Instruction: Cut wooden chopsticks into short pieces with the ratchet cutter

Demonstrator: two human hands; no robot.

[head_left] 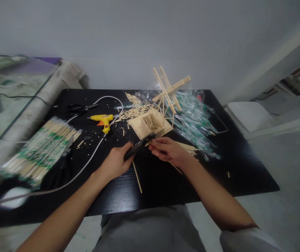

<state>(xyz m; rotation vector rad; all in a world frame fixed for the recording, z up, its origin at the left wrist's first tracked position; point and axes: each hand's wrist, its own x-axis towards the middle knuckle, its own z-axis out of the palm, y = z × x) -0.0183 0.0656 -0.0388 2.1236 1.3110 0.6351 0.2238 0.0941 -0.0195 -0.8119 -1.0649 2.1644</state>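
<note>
My left hand (pixel 117 160) is closed around a black hand tool (pixel 138 146), pliers or scissors; its exact kind is unclear. In my right hand (pixel 168 151), pinched between the fingers, is a thin wooden stick (pixel 175 167) whose far end meets the tool's head. Another wooden stick (pixel 137 176) slants over the table below my left hand. Just beyond both hands stands an open wooden box (pixel 159 131) with short stick pieces inside, on a square wooden board (pixel 136 124). A frame built of sticks (pixel 167 90) rises behind it.
A yellow glue gun (pixel 105 120) with a white cord (pixel 93 154) lies left on the black table (pixel 118 196). Wrapped chopsticks (pixel 39 150) are at far left, black-handled tools (pixel 62 164) beside them. Plastic wrappers (pixel 194 122) pile up right; cut pieces (pixel 136 111) scatter behind.
</note>
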